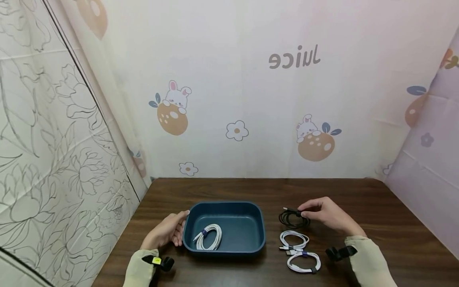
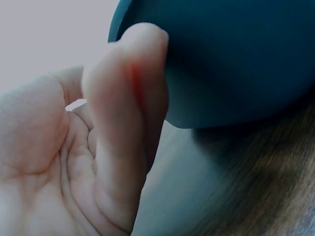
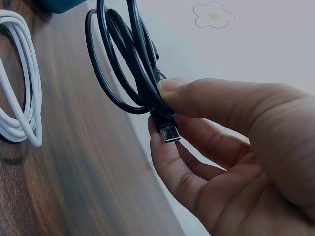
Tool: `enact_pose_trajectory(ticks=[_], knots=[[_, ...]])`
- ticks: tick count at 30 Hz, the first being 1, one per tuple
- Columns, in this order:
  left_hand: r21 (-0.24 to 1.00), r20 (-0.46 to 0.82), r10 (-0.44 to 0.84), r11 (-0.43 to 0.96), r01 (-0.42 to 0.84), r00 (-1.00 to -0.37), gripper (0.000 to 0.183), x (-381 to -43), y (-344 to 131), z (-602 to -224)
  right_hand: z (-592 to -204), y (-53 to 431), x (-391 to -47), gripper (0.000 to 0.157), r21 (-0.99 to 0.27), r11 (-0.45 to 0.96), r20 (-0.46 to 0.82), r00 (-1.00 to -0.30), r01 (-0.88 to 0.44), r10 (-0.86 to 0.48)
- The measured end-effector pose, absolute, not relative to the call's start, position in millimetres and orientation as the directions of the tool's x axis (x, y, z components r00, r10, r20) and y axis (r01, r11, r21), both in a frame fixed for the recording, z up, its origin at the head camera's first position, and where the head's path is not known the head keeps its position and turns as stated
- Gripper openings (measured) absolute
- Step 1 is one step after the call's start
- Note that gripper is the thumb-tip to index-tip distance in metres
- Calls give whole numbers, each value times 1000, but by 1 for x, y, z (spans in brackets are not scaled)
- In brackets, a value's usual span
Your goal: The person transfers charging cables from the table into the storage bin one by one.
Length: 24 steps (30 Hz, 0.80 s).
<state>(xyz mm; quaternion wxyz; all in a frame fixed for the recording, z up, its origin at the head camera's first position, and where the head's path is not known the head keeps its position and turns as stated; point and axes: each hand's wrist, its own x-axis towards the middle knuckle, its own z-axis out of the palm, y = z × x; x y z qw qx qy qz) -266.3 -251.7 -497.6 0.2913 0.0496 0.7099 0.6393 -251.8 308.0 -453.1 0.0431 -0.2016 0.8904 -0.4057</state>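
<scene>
My left hand point(image 1: 169, 230) is at the left side of a dark blue tray point(image 1: 261, 223), thumb over its rim and fingers against the outer wall. In the left wrist view, bent fingers point(image 2: 118, 113) overlap the edge of the tray point(image 2: 236, 64). Inside the tray lies a coiled white cable point(image 1: 217, 238) with a dark strap. To the right of the tray, my right hand point(image 1: 331, 215) pinches a coiled black cable point(image 1: 285, 219) between thumb and fingers. Its metal plug end shows beside my fingertips in the right wrist view, and the loops hang away from the hand.
Two coiled white cables lie on the brown wooden table point(image 1: 387, 223), right of the tray: one with a plug end point(image 1: 306, 238), the nearer one with dark straps point(image 1: 319, 261). A printed curtain point(image 1: 236, 79) stands behind the table, with more patterned fabric at both sides.
</scene>
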Motion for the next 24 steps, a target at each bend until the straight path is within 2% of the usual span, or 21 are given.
enact_pose_trajectory(ticks=[9, 24], knots=[[936, -349, 427, 204, -288, -834, 60, -267, -253, -498, -453, 306, -250, 20, -757, 582, 68, -922, -297, -382], [939, -343, 440, 198, -283, -830, 61, -267, -253, -496, -449, 301, -257, 18, -746, 576, 97, -910, -335, -403]])
